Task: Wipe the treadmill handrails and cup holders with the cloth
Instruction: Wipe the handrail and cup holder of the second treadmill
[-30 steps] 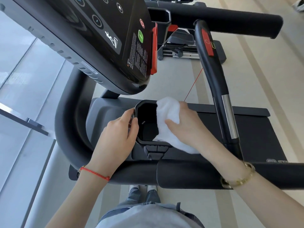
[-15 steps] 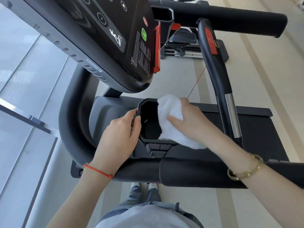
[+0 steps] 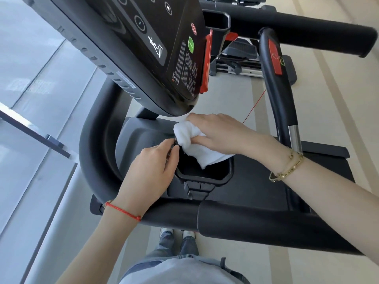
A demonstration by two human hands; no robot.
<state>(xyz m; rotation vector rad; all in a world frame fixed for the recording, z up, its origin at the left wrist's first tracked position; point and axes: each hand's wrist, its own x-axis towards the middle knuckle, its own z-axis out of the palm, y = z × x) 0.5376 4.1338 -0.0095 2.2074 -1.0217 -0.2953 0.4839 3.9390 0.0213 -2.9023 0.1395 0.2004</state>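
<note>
Right hand (image 3: 221,133) grasps the white cloth (image 3: 196,148), bunched, pressing it on the far rim of the black cup holder (image 3: 205,178); the cloth's loose end hangs into the opening. Left hand (image 3: 149,171) pinches the holder's left rim between thumb and fingers. Holder sits under the console's (image 3: 143,48) lower edge, just beyond the near handrail (image 3: 246,220). Second handrail (image 3: 281,99) stands at right.
</note>
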